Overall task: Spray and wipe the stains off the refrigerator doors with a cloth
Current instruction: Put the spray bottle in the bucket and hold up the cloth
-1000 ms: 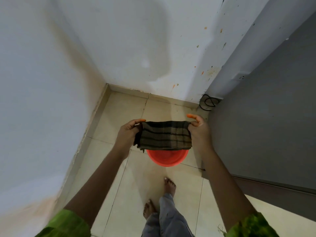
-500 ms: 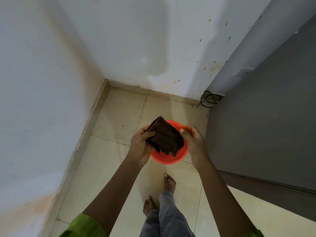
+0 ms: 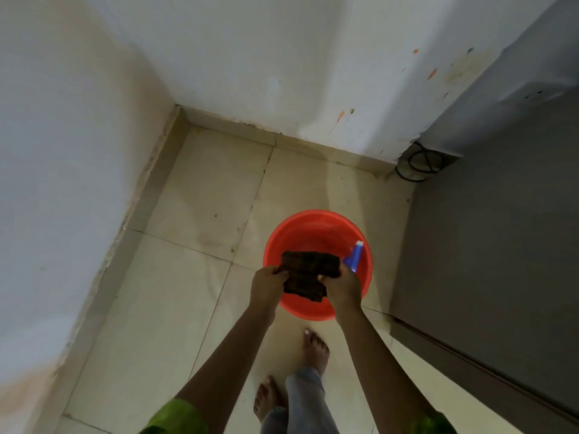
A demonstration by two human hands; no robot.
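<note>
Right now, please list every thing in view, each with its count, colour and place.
floor: one, beige tiles
walls: two, white, meeting in a corner, with orange flecks on the far one
refrigerator: one, grey, at the right
cable: one, black, coiled on the floor behind the refrigerator
basin: one, red, on the floor
cloth: one, dark brown, folded, held above the basin
spray bottle: one, blue with a white nozzle, over the basin's right side
left hand: grips the cloth's left edge
right hand: grips its right edge
feet: two, bare, on the floor
sleeves: two, green, at the bottom edge
</note>
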